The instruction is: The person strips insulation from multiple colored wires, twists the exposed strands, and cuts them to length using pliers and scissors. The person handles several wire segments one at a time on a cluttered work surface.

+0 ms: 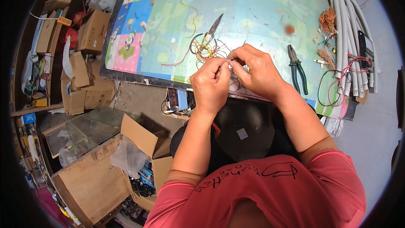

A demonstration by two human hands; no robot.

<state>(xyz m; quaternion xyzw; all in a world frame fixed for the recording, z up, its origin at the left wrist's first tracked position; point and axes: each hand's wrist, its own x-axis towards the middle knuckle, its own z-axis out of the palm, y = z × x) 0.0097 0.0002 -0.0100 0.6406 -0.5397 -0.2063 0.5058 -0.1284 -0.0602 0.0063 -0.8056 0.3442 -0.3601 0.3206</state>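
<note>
Over the table's near edge, my left hand [212,82] and my right hand [257,68] meet fingertip to fingertip. Both are closed in a pinch on a thin wire [229,61], of which only a short bit shows between them. A tangle of thin red, yellow and black wires [204,50] lies just beyond my left hand. Scissors [214,28] with dark blades rest among these wires, blades toward the far side. To the right of my right hand lie pliers [297,68] with dark green handles. A loose yellow wire [194,17] curls farther off.
A patterned mat [162,29] covers the table. Grey conduit tubes [344,29], a multimeter [366,50] with red and black leads and copper strands [327,20] lie along the right side. An open carton [141,135] stands on the floor at left, near shelves with more cartons [93,31].
</note>
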